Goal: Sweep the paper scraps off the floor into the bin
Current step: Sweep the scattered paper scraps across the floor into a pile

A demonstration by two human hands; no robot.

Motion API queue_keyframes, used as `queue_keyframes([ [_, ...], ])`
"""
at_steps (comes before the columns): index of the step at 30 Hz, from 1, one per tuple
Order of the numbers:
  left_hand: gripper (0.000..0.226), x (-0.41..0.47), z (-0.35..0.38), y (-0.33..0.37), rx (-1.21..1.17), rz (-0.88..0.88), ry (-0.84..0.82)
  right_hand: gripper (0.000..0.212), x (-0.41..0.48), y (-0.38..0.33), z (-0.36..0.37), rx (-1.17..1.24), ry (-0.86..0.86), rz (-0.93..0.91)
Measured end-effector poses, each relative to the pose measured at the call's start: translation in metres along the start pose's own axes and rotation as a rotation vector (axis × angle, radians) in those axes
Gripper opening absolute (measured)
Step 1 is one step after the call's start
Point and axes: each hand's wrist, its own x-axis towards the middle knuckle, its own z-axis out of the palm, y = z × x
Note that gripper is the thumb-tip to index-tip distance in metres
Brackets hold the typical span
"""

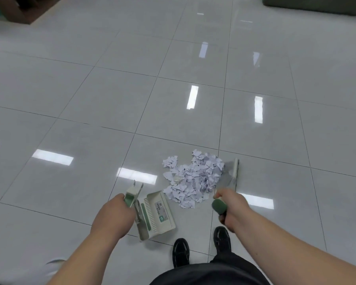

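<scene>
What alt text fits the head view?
Seen from above, a person's left hand grips a dustpan by its handle and the right hand grips a broom, its head beside a pile of paper scraps on a glossy tiled floor.

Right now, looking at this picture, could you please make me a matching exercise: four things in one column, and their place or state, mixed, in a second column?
Things:
1. dustpan
2. broom
3. paper scraps
4. shoes

Place or state:
A. heaped on the floor
B. handle gripped by the right hand
C. black, nearest the person
D. handle gripped by the left hand

Pairs: 1-D, 2-B, 3-A, 4-C
</scene>
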Motion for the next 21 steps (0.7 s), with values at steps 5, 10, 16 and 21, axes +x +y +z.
queue_keyframes([
  [5,0.010,0.006,0.018,0.012,0.019,-0.059,0.024,0.009,0.052,-0.026,-0.035,-0.174,0.007,-0.025],
  [10,0.011,0.007,0.036,0.020,-0.037,-0.140,0.049,0.006,0.077,-0.041,-0.033,-0.311,-0.061,-0.035],
  [16,0.017,0.009,0.044,0.015,-0.140,-0.226,0.070,0.010,0.073,-0.039,-0.021,-0.482,-0.152,-0.080],
  [21,0.015,0.011,0.045,0.011,-0.215,-0.285,0.090,0.033,0.063,-0.052,-0.025,-0.533,-0.142,-0.119],
])
